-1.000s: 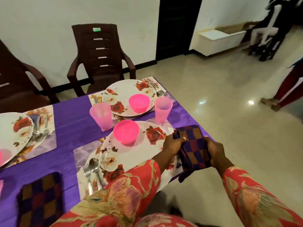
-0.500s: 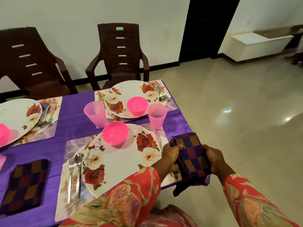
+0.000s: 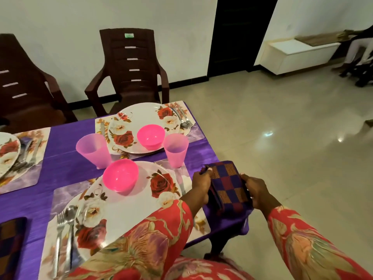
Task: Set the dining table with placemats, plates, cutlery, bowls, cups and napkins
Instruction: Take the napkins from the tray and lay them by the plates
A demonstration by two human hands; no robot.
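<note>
A folded checked napkin [image 3: 228, 184] in purple, red and gold lies at the right edge of the purple-clothed table [image 3: 66, 170]. My left hand [image 3: 200, 181] grips its left side and my right hand [image 3: 255, 188] grips its right side. Just left of it sits a floral plate [image 3: 121, 211] on a placemat [image 3: 60, 199], carrying a pink bowl [image 3: 120, 177]. A fork and spoon [image 3: 63, 229] lie left of that plate. Two pink cups [image 3: 93, 150] [image 3: 175, 149] stand behind it.
A second floral plate [image 3: 131, 122] with a pink bowl [image 3: 150, 136] sits at the far side. Another napkin [image 3: 11, 237] lies at the lower left. A third plate [image 3: 8, 150] shows at the left edge. Two brown chairs [image 3: 129, 65] stand by the wall.
The view has shifted left and down, so more of the table shows. Both hands keep hold of the napkin, which has settled lower onto the table's right edge.
</note>
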